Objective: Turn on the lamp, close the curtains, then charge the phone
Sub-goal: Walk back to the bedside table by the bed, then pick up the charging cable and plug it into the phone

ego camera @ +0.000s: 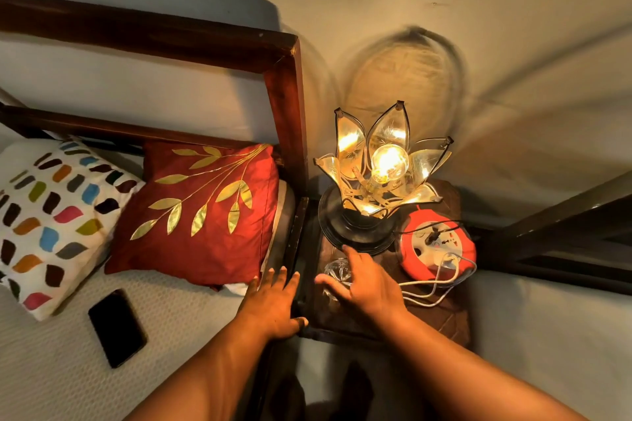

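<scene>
The lamp (376,181) is lit: a bare round bulb glows amber inside a ring of clear glass petals edged in metal, set on a dark turned base. It stands at the back of a small dark wooden bench (441,314) beside the bed, close to the wall and just right of the bedpost (290,113).

An orange and white extension reel (437,249) sits just right of the lamp base, with white cables (434,287) looping off its front onto the bench top. A small clear glass object (333,270) lies in front of the lamp base, partly under the right hand.

The right hand (366,284) hovers over the bench with fingers spread and straight, its grip released, one fingertip reaching the base's rim. The left hand (273,304) lies flat with straight fingers, grip released too, across the gap between mattress edge and bench edge.

The phone (117,327) lies face up, screen dark, on the mattress (51,369), well left of the hands, near a patterned white pillow (51,215) and a red cushion (205,212). Bare bench surface shows in front of the right hand, toward the near edge.
</scene>
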Demonstrator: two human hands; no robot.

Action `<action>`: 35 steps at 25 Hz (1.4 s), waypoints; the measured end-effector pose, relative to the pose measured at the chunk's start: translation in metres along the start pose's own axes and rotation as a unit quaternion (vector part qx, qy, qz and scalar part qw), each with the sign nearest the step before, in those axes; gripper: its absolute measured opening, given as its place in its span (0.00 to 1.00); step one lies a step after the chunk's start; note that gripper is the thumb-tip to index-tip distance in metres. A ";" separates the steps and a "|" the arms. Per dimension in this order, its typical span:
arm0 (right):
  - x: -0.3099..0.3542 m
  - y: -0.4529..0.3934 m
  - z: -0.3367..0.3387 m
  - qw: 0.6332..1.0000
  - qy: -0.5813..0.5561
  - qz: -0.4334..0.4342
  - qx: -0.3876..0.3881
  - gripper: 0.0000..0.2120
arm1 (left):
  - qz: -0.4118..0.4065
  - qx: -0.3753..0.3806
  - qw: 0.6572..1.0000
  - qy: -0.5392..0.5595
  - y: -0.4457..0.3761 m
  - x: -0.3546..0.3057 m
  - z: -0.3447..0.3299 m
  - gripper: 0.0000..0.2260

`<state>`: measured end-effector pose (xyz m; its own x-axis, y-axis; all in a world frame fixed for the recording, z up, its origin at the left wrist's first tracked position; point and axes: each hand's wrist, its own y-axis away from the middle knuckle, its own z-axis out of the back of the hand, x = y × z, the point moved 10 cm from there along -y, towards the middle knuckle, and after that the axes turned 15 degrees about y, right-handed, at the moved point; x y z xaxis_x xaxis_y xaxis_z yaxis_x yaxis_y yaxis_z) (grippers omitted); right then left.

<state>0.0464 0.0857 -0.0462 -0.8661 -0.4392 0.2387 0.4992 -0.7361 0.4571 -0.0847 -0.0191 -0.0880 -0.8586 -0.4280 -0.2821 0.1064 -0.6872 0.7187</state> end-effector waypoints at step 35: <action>-0.253 0.186 0.228 0.962 -0.020 -0.230 -0.144 0.13 | 0.048 -0.080 0.996 -0.006 0.039 -0.028 0.069 0.42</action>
<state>0.3531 0.1771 0.1738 -0.9944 -0.0174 0.1042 0.0450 -0.9624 0.2679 -0.0912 0.0061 -0.0081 -0.8468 -0.4895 -0.2080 0.2662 -0.7286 0.6311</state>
